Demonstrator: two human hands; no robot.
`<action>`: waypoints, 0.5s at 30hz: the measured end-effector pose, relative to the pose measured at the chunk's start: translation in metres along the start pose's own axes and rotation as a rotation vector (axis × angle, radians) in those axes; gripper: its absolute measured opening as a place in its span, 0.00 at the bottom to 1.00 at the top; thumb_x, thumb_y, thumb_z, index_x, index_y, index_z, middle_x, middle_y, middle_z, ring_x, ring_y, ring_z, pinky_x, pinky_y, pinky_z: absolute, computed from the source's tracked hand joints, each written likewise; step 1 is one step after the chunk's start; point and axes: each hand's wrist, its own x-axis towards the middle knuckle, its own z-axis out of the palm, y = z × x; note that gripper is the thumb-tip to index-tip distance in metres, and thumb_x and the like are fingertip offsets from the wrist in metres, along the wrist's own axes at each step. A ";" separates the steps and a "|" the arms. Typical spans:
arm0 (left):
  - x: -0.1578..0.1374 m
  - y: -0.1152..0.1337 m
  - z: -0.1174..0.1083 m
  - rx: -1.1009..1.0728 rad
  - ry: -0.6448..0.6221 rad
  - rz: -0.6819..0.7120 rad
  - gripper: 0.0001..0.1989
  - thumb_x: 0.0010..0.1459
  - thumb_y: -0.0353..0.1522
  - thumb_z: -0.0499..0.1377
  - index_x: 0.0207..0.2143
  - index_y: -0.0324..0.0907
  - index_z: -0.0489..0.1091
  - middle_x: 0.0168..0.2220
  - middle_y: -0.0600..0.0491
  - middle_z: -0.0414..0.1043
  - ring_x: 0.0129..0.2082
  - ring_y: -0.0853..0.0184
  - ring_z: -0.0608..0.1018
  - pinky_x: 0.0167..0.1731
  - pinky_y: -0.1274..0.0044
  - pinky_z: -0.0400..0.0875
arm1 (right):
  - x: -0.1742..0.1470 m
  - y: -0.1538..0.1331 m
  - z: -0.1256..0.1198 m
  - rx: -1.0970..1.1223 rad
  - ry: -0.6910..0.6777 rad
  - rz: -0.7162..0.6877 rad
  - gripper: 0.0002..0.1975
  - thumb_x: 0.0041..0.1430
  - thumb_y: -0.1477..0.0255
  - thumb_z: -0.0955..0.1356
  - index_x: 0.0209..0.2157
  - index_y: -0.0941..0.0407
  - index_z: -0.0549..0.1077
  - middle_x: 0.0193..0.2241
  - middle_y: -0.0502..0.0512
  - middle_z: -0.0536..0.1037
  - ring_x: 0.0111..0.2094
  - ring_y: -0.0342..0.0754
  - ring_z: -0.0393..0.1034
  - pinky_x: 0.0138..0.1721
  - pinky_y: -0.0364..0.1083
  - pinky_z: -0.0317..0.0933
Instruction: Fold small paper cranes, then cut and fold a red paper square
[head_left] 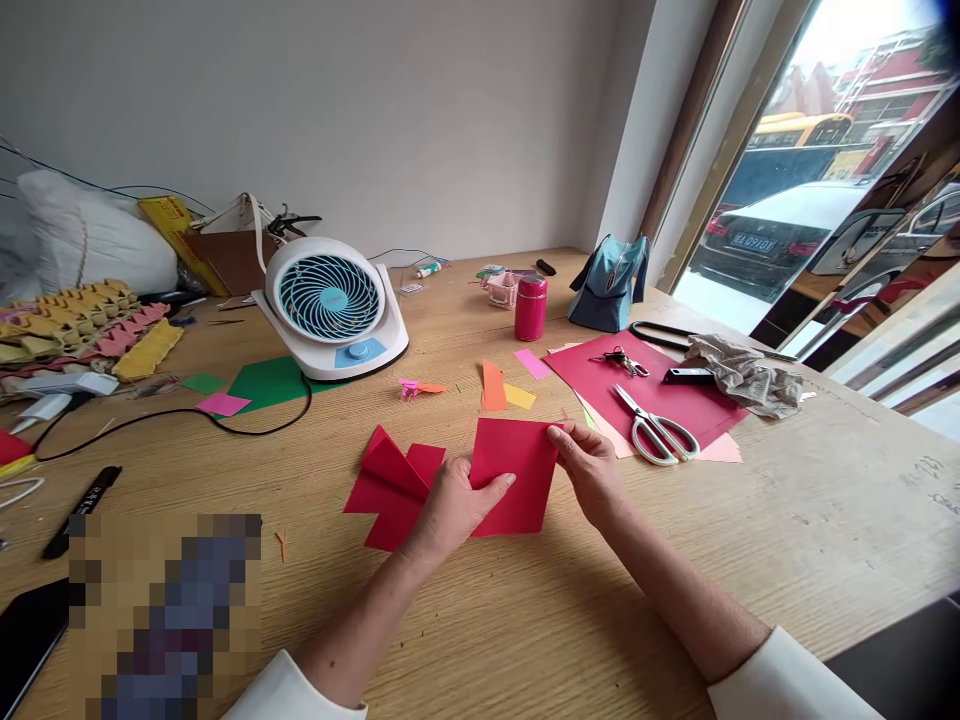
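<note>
Both my hands hold a red sheet of paper [517, 460] just above the wooden table. My left hand [457, 505] grips its left side, thumb lying across the front and the other fingers hidden behind. At the upper right corner, my right hand [589, 465] pinches the sheet between thumb and fingers. Other red paper pieces [394, 485], one with a raised fold, lie on the table left of my left hand. White-handled scissors [656, 428] rest to the right of my right hand, partly on a large red sheet [585, 368].
A white and blue fan [330, 300] stands at the back left, its black cord [225, 432] curving leftward. Orange paper [493, 385] and yellow paper [519, 397] lie ahead. Behind are a red jar [531, 308] and a blue bag [611, 285]. Keys [624, 360] and a grey cloth [746, 375] lie right.
</note>
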 end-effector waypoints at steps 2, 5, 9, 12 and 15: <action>0.002 -0.003 -0.001 -0.039 0.004 -0.012 0.07 0.43 0.32 0.72 0.27 0.42 0.80 0.27 0.48 0.81 0.36 0.54 0.82 0.36 0.73 0.76 | 0.003 -0.004 -0.005 -0.065 0.010 -0.046 0.18 0.55 0.56 0.73 0.24 0.55 0.75 0.21 0.48 0.71 0.25 0.43 0.62 0.31 0.44 0.61; 0.006 -0.008 -0.006 -0.052 0.044 -0.058 0.11 0.45 0.36 0.73 0.30 0.41 0.80 0.31 0.47 0.82 0.37 0.54 0.82 0.35 0.72 0.77 | 0.012 -0.022 -0.030 -0.339 0.101 -0.205 0.18 0.61 0.54 0.68 0.33 0.55 0.78 0.27 0.53 0.76 0.28 0.47 0.68 0.33 0.46 0.64; 0.012 -0.006 -0.014 -0.334 0.062 -0.133 0.20 0.46 0.39 0.73 0.40 0.39 0.78 0.39 0.46 0.83 0.38 0.56 0.83 0.40 0.70 0.78 | 0.025 -0.046 -0.095 -1.212 0.468 -0.223 0.15 0.64 0.64 0.64 0.44 0.57 0.77 0.43 0.61 0.77 0.38 0.50 0.74 0.42 0.48 0.66; 0.016 0.001 -0.020 -0.564 0.113 -0.190 0.21 0.44 0.36 0.74 0.41 0.39 0.77 0.39 0.47 0.83 0.39 0.58 0.83 0.42 0.70 0.78 | 0.031 -0.046 -0.133 -1.573 0.499 0.081 0.17 0.58 0.65 0.67 0.45 0.61 0.76 0.43 0.69 0.76 0.43 0.61 0.73 0.43 0.55 0.65; 0.020 0.006 -0.025 -0.697 0.194 -0.264 0.18 0.44 0.32 0.74 0.39 0.39 0.77 0.37 0.48 0.83 0.38 0.60 0.84 0.42 0.71 0.79 | 0.036 -0.037 -0.147 -1.639 0.476 0.164 0.19 0.56 0.62 0.68 0.42 0.63 0.76 0.40 0.72 0.76 0.43 0.67 0.73 0.41 0.58 0.65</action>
